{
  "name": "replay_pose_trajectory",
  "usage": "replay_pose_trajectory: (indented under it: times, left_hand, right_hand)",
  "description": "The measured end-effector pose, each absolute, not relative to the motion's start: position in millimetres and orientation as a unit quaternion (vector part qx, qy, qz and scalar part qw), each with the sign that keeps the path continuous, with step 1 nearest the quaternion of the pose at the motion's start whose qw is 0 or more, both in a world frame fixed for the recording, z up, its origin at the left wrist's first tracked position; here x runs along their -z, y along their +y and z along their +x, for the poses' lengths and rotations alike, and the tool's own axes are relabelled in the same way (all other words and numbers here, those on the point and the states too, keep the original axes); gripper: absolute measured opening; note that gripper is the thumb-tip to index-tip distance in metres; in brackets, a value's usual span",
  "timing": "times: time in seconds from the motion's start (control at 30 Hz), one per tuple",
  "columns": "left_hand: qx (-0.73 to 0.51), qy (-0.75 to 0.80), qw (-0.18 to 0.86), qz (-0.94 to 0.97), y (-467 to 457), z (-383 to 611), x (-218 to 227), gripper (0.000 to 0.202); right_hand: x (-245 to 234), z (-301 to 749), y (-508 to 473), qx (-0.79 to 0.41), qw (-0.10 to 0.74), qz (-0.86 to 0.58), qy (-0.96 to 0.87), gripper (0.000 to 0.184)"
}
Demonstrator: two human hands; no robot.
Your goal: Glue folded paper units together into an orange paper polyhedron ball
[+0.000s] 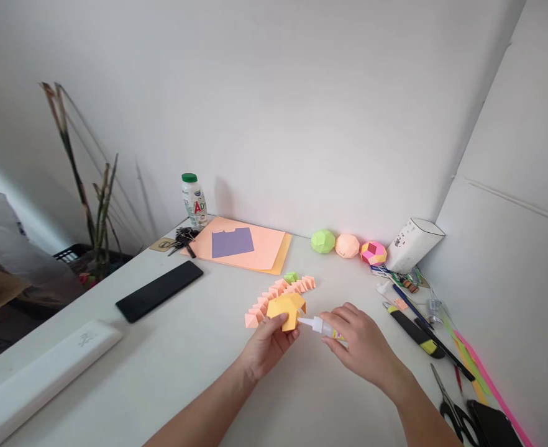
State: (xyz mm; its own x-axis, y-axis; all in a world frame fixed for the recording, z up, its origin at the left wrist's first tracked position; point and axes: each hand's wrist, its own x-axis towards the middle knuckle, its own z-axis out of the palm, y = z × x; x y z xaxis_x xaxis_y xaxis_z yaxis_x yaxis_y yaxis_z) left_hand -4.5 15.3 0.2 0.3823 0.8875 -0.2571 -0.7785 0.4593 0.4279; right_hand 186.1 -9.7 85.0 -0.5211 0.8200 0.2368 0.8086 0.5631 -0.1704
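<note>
My left hand (pixel 269 344) grips a folded yellow paper piece (pixel 284 307) between thumb and fingers, above the table. In my right hand (pixel 360 338) is a small glue bottle (pixel 321 326) with a white pointed nozzle. The nozzle tip points left, at the right edge of the yellow paper; whether it touches I cannot tell. Just behind the yellow piece lie rows of small folded peach paper pieces (pixel 260 310), partly hidden by it. A small green folded piece (pixel 291 277) sits behind those rows.
Along the wall stand a green paper ball (pixel 323 241), a peach one (pixel 347 246) and a multicoloured one (pixel 373 253). Peach sheets (pixel 274 239) lie behind left, beside a white bottle (pixel 194 202). A utility knife (pixel 414 329) and scissors (pixel 451 403) lie at right, a black slab (pixel 159 290) at left.
</note>
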Motion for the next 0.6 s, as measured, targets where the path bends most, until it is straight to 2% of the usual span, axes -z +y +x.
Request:
replay_pose_trajectory:
  times: [0.6]
  left_hand:
    - [-0.506,0.234,0.822,0.113,15.8,-3.4,0.8,0.015]
  right_hand:
    - [-83.0,184.2,-11.5,-0.001,0.142,-0.472,-0.870,0.028]
